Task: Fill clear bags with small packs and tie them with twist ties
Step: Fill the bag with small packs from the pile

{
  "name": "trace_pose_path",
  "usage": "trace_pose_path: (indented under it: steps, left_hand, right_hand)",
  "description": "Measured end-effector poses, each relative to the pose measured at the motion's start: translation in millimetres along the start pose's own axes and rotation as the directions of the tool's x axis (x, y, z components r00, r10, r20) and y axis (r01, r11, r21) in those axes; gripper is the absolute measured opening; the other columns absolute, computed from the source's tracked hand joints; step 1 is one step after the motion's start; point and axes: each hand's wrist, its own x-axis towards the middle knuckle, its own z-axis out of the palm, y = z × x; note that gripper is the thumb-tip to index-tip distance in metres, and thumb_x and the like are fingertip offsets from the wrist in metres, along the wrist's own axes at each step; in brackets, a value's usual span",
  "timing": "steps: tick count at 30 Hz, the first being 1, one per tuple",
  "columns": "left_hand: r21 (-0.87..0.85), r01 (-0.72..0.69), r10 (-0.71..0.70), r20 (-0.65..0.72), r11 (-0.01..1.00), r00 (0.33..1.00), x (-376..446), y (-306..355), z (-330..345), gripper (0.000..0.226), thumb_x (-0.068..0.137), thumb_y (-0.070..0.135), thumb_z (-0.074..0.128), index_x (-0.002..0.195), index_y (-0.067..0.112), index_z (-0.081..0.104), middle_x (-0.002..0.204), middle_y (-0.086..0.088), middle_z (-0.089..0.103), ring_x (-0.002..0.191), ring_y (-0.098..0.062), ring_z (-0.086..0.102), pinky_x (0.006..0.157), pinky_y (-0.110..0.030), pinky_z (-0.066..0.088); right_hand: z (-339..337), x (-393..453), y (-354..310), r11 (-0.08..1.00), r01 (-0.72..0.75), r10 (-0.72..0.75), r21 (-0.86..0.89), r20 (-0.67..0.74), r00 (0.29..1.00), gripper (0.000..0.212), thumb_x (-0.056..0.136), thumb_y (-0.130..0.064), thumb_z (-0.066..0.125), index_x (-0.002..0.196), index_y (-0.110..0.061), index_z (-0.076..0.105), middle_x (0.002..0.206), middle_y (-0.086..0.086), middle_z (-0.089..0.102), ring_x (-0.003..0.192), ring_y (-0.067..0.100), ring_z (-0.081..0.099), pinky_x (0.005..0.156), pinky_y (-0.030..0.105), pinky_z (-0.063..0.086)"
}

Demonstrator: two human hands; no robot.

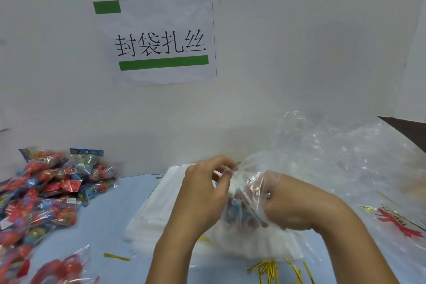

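A clear bag (247,191) with red and blue small packs inside is held upright over a stack of flat empty clear bags (156,214). My left hand (205,189) pinches the bag's gathered top edge. My right hand (292,205) grips the bag's side, partly seen through the plastic. A heap of small packs (48,191) with red and blue contents lies at the left. Several gold twist ties (267,268) lie on the table near the front, and one more twist tie (116,256) lies apart to the left.
A big crumpled clear plastic sheet or bag (345,145) fills the right side. A flat pack with red print (401,223) lies at the far right. A white wall with a printed paper sign (159,39) stands close behind the light blue table (108,214).
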Motion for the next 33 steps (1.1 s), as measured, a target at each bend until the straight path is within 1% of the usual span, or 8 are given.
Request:
trace_pose_path:
  steps: [4,7,11,15,19,24,26,33]
  left_hand:
    - [-0.029,-0.017,0.018,0.044,0.999,0.999,0,2,-1,0.024,0.094,0.015,0.059,0.083,0.035,0.070,0.085,0.022,0.068,0.082,0.000,0.062,0.062,-0.008,0.042]
    - [-0.014,-0.049,0.050,0.124,0.999,0.991,0,2,-2,0.027,0.094,0.016,0.059,0.083,0.038,0.069,0.090,0.021,0.070,0.086,0.000,0.063,0.065,-0.009,0.044]
    - [-0.014,-0.038,0.039,0.143,0.999,0.989,-1,1,-2,0.028,0.094,0.015,0.057,0.084,0.039,0.067,0.090,0.020,0.070,0.086,0.000,0.063,0.064,-0.008,0.042]
    - [-0.009,-0.028,0.029,0.084,1.000,0.996,1,-2,-6,0.028,0.094,0.015,0.057,0.085,0.040,0.065,0.087,0.022,0.068,0.081,-0.001,0.062,0.063,-0.009,0.042]
    - [0.008,-0.021,0.020,0.062,1.000,0.998,1,-4,-7,0.028,0.094,0.014,0.059,0.082,0.038,0.066,0.085,0.024,0.068,0.079,0.001,0.062,0.061,-0.008,0.041]
    - [-0.017,0.032,-0.032,-0.047,0.999,0.998,2,-5,-6,0.028,0.094,0.012,0.058,0.080,0.034,0.067,0.078,0.020,0.068,0.079,0.001,0.062,0.060,-0.007,0.042]
    - [-0.031,0.041,-0.043,-0.077,0.999,0.996,2,-5,-6,0.026,0.094,0.013,0.059,0.081,0.033,0.068,0.076,0.017,0.069,0.080,0.002,0.062,0.060,-0.006,0.041]
    - [-0.029,0.038,-0.040,-0.046,0.999,0.998,2,-5,0,0.025,0.094,0.014,0.061,0.082,0.034,0.068,0.078,0.016,0.069,0.081,0.003,0.062,0.061,-0.005,0.041]
  right_hand:
    - [11,15,5,0.996,-0.061,0.064,0.064,-0.041,0.997,0.035,0.095,-0.015,0.064,0.124,-0.033,0.066,0.088,0.000,0.071,0.042,0.005,0.051,0.036,0.014,0.036]
    - [19,20,5,0.999,-0.053,0.053,-0.014,-0.004,0.999,0.023,0.089,-0.038,0.075,0.109,-0.027,0.072,0.080,-0.002,0.067,0.040,0.004,0.051,0.037,0.014,0.037]
    - [31,30,13,0.984,-0.116,0.100,-0.134,-0.118,0.988,0.013,0.100,-0.026,0.055,0.098,-0.016,0.064,0.086,-0.001,0.060,0.067,0.010,0.058,0.047,0.012,0.042]
    - [31,32,19,0.978,-0.202,0.174,-0.061,-0.302,0.937,0.035,0.097,-0.034,0.057,0.069,-0.020,0.041,0.080,0.006,0.054,0.058,0.017,0.053,0.050,0.023,0.044]
    - [33,30,14,0.976,-0.215,0.210,0.021,-0.318,0.925,0.029,0.096,-0.034,0.059,0.076,-0.014,0.050,0.081,0.009,0.059,0.060,0.021,0.057,0.054,0.030,0.050]
    - [16,24,7,0.985,-0.169,0.148,-0.012,-0.429,0.891,0.036,0.090,-0.015,0.060,0.056,-0.009,0.049,0.060,0.006,0.052,0.046,0.019,0.045,0.039,0.026,0.036]
    - [17,24,5,0.986,-0.168,0.143,-0.013,-0.463,0.875,0.032,0.089,-0.010,0.058,0.058,-0.008,0.054,0.066,0.010,0.057,0.052,0.026,0.060,0.048,0.034,0.051]
    - [31,32,15,0.954,-0.297,0.277,0.026,-0.454,0.847,0.023,0.087,-0.004,0.058,0.071,-0.013,0.045,0.082,0.005,0.050,0.057,0.023,0.055,0.042,0.023,0.036]
